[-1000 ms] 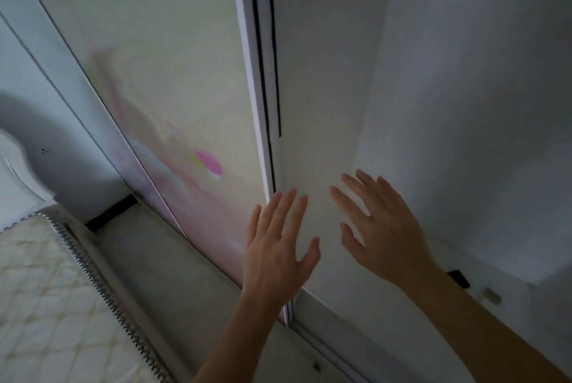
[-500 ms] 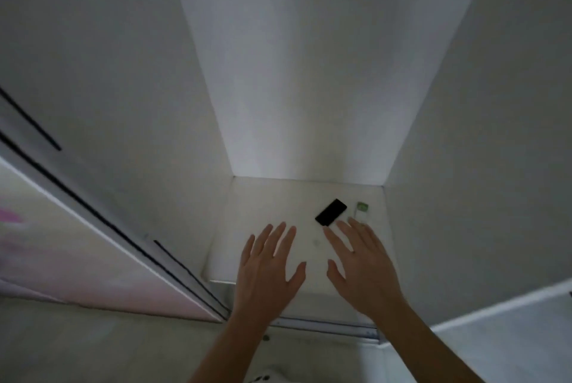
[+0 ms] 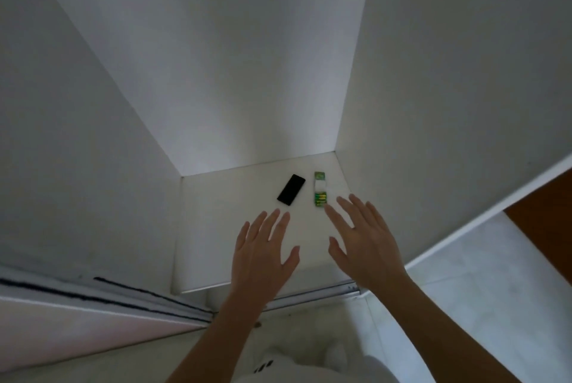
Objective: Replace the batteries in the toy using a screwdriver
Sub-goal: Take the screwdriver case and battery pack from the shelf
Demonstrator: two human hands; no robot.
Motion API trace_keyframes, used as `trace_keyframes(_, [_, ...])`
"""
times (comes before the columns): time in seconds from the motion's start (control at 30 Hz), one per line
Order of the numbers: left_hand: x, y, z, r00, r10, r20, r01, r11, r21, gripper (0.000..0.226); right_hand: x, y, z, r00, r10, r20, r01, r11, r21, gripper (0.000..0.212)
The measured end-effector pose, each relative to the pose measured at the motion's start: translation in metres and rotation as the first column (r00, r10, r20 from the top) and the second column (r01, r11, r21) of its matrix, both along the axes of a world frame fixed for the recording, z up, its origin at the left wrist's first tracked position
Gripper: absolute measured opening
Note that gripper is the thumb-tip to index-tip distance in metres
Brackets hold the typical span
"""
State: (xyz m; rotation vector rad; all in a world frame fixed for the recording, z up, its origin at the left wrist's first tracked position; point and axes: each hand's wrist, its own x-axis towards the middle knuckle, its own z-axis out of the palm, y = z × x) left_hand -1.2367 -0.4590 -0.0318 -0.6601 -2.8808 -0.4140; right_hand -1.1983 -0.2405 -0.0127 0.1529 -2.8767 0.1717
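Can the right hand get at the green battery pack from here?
Probably yes. The right hand is open, close beside the green battery pack on the cabinet floor, with nothing between them; the black slab lies apart, to the pack's left.

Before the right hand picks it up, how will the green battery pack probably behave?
The green battery pack lies flat on the cabinet floor, so it should not roll. It is small, so probably light. Its white middle may flex.
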Motion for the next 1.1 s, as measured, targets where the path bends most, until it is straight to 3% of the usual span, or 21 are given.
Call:
trace_keyframes(0.33, [-0.021,-0.002,-0.016,0.997,-0.042,0.063,0.044,0.999,-0.022,0.063,-0.009,-0.008,-0.012,0.997,-0.050,0.051,0.050,0.999,0.004,0.054])
trace_keyframes(0.77, [-0.043,-0.023,-0.080,0.990,-0.025,0.138,0.038,0.996,-0.086,0.063,-0.029,-0.026,-0.093,0.984,-0.064,0.164,0.073,0.996,-0.047,0.056])
trace_keyframes(1.1, [-0.097,-0.002,-0.123,0.977,0.021,0.214,0.000,0.995,-0.099,0.067,-0.086,0.009,-0.146,0.969,-0.065,0.239,0.082,0.995,-0.063,0.055])
